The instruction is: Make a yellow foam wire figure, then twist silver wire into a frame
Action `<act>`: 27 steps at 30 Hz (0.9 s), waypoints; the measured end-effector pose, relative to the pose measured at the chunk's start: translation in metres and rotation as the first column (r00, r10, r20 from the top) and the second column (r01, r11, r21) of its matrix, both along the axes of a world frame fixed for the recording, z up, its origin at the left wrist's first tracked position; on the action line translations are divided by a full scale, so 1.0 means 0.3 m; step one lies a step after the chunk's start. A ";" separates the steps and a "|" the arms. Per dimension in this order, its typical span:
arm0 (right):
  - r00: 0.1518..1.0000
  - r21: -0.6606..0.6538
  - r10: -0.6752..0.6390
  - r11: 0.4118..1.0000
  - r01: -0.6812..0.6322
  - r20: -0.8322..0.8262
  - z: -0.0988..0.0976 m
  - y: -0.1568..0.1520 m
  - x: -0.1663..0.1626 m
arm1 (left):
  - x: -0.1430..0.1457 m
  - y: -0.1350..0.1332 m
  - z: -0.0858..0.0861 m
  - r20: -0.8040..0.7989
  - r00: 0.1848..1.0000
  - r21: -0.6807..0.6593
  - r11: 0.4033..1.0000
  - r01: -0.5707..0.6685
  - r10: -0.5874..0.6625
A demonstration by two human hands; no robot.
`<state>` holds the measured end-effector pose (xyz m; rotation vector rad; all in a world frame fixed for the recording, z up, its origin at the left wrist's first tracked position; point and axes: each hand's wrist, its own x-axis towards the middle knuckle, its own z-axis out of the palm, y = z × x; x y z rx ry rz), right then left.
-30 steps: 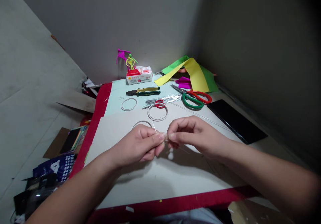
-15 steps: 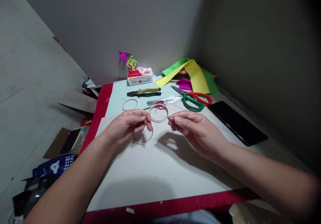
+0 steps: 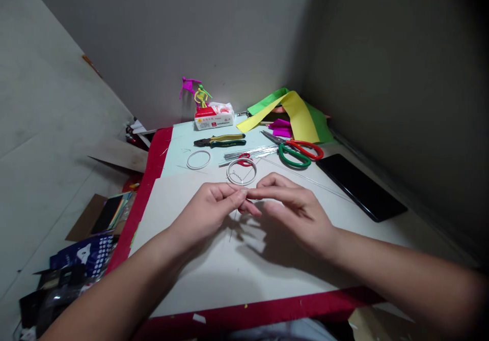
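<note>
My left hand (image 3: 212,208) is closed, thumb against fingers, pinching a thin metal wire (image 3: 237,176). A twisted stretch of that wire sticks up beyond the fingertips, and a thin straight end seems to hang below the hand. My right hand (image 3: 300,203) has its index finger stretched out to the left thumb tip. Its thumb stands apart from that finger, and I see nothing gripped in it. Just beyond the fingertips is a pale wire ring (image 3: 255,174), partly behind the twisted wire. Another wire ring (image 3: 198,160) lies farther left.
Pliers (image 3: 221,140), a bundle of wires (image 3: 252,152) and scissors (image 3: 296,150) lie across the table's back. A black phone-like slab (image 3: 361,187) is at right. Behind are a small box (image 3: 214,119) with paper figures and coloured paper (image 3: 301,112). Walls rise behind and right.
Both hands have come together at the middle, nearer me. The wire that was in my right fingers is now pinched by my left hand. The ring below my left hand is now out of sight.
</note>
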<state>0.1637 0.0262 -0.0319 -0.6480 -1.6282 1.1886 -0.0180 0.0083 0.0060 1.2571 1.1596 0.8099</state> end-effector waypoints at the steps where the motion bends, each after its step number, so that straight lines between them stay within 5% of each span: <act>1: 0.998 -0.094 0.028 0.995 -0.034 -0.059 0.002 0.011 0.006 | -0.001 0.000 0.005 -0.028 1.000 0.013 1.000 -0.004 0.004; 5: 0.983 -0.489 0.116 0.855 -0.173 -0.145 0.001 0.051 0.011 | 0.008 -0.004 0.015 -0.073 0.996 0.041 0.997 0.061 -0.058; 8: 0.948 -0.564 0.254 0.762 -0.318 -0.192 -0.004 0.053 -0.002 | 0.018 -0.009 0.020 -0.091 0.987 0.040 0.990 0.138 -0.134; 13: 0.970 -0.476 0.115 0.855 -0.205 -0.213 0.002 0.037 -0.008 | 0.039 -0.021 0.012 -0.096 0.990 0.031 0.994 0.102 -0.099; 22: 0.991 -0.326 0.135 0.937 -0.123 0.013 0.029 0.003 0.001 | 0.082 -0.050 -0.050 -0.117 0.993 0.057 0.997 0.043 -0.036; 27: 0.980 0.113 -0.064 0.993 0.043 0.187 0.048 -0.005 0.006 | 0.080 -0.052 -0.052 -0.202 0.976 0.193 0.973 0.123 -0.083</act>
